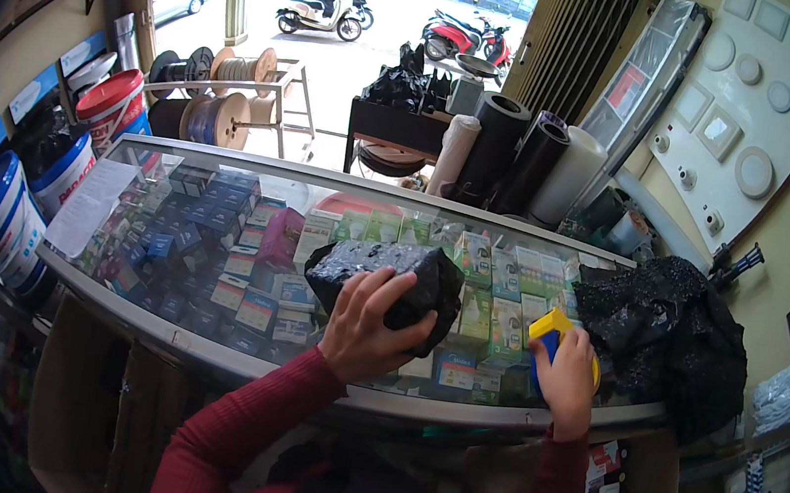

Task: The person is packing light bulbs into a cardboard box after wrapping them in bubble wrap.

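Observation:
A box-shaped parcel wrapped in black plastic [382,256] rests on the glass-topped display counter [259,369] before me. My left hand [371,326] grips its near side, fingers spread over the top and thumb on the right. To the right, my right hand [567,380] is closed around a yellow and blue tape dispenser [550,330], held just over the glass. Part of the dispenser is hidden by my fingers. Beside that hand, a crumpled black plastic sheet or bag [659,341] covers the counter's right end and hangs over its front edge.
Boxed light bulbs [474,324] and other small cartons lie under the glass. A paper sheet [92,207] lies at the counter's left end, near several paint buckets [1,225]. Plastic rolls [499,137] stand beyond the counter. Open cardboard boxes [77,384] sit below its near edge.

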`<state>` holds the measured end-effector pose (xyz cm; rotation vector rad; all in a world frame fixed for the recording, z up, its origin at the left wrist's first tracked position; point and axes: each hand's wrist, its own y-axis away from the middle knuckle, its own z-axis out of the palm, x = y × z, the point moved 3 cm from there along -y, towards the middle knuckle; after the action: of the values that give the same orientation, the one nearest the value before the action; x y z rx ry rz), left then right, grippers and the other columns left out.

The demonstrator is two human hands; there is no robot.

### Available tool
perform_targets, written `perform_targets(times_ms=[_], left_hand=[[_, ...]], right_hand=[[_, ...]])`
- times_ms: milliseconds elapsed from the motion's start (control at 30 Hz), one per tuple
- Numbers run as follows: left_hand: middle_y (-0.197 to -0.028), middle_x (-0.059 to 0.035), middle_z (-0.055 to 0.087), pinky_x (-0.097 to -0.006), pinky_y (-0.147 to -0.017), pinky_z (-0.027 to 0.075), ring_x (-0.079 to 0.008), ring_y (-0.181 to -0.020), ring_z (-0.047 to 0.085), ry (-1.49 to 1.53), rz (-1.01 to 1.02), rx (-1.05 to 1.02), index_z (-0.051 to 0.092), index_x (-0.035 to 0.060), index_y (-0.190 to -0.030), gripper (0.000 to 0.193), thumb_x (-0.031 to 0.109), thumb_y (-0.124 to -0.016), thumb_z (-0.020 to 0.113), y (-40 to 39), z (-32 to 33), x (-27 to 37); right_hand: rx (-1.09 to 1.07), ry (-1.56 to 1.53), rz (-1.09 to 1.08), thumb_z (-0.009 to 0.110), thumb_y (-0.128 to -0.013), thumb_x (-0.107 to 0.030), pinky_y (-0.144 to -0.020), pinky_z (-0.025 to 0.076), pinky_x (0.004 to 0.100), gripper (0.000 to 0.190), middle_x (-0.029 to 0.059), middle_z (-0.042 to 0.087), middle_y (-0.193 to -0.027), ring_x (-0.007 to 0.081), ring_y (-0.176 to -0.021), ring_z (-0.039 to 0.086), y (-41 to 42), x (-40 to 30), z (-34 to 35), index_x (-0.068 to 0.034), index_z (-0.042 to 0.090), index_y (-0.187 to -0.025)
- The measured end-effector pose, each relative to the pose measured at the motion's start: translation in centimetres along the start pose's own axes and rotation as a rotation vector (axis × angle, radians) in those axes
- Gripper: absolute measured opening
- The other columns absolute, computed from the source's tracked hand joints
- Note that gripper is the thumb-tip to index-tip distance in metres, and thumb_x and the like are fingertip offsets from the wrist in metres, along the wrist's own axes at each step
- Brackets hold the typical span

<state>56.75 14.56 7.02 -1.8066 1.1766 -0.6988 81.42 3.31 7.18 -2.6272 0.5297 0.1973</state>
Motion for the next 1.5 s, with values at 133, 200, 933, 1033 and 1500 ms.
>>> perform_targets(times_ms=[133, 200, 933, 1033, 1500], left_hand=[[-0.123, -0.0097, 0.042, -0.044, -0.091, 0.043, -0.0308, -0.112, 0.045, -0.054, 0.104, 0.041, 0.063, 0.0261, -0.094, 0.027, 0.018, -0.069, 0.068, 0.4, 0.8, 0.6], [-0.124, -0.0098, 0.042, -0.0447, -0.091, 0.043, -0.0315, -0.113, 0.045, -0.019, 0.076, 0.051, 0.063, 0.0261, -0.094, 0.027, 0.016, -0.069, 0.067, 0.5, 0.8, 0.4], [-0.113, -0.0079, 0.034, -0.0457, -0.091, 0.043, -0.0291, -0.108, 0.036, 0.115, 0.113, 0.197, 0.063, 0.0313, -0.096, 0.036, 0.014, -0.066, 0.073, 2.8, 2.5, 1.0], [-0.113, -0.0048, 0.035, -0.0439, -0.092, 0.043, -0.0242, -0.105, 0.035, 0.129, 0.125, 0.185, 0.063, 0.0317, -0.096, 0.034, 0.015, -0.068, 0.072, 2.9, 2.3, 0.9], [-0.109, -0.0053, 0.041, -0.0429, -0.093, 0.045, -0.0282, -0.106, 0.04, 0.202, 0.215, 0.145, 0.063, 0.0292, -0.092, 0.03, 0.016, -0.065, 0.068, 1.5, 2.0, 0.3]], right_hand=[[0.125, 0.281, 0.134, 0.066, -0.079, -0.04, -0.085, 0.043, 0.0425, 0.055, 0.0229, 0.052, -0.101, 0.0369, -0.1, 0.052, 2.1, 1.0, 0.9, 0.007, 0.047, -0.102], [0.192, 0.331, 0.179, 0.066, -0.079, -0.042, -0.081, 0.045, 0.0427, 0.054, 0.0222, 0.053, -0.096, 0.0374, -0.096, 0.054, 2.6, 1.1, 0.8, 0.006, 0.05, -0.097], [-0.567, -1.033, 0.383, 0.05, -0.091, -0.047, -0.049, 0.042, 0.018, 0.05, 0.0025, 0.059, -0.068, 0.0058, -0.052, 0.053, -7.0, -8.4, -6.3, 0.002, 0.061, -0.083], [-0.625, -0.961, 0.363, 0.048, -0.091, -0.048, -0.048, 0.042, 0.0189, 0.054, 0.0031, 0.06, -0.068, 0.0063, -0.052, 0.054, -7.0, -8.0, -5.8, 0.004, 0.061, -0.084], [-0.529, -1.12, 0.409, 0.046, -0.095, -0.04, -0.062, 0.048, 0.0232, 0.045, 0.0042, 0.063, -0.08, 0.0109, -0.065, 0.059, -3.8, -5.6, -3.5, 0.003, 0.061, -0.095]])
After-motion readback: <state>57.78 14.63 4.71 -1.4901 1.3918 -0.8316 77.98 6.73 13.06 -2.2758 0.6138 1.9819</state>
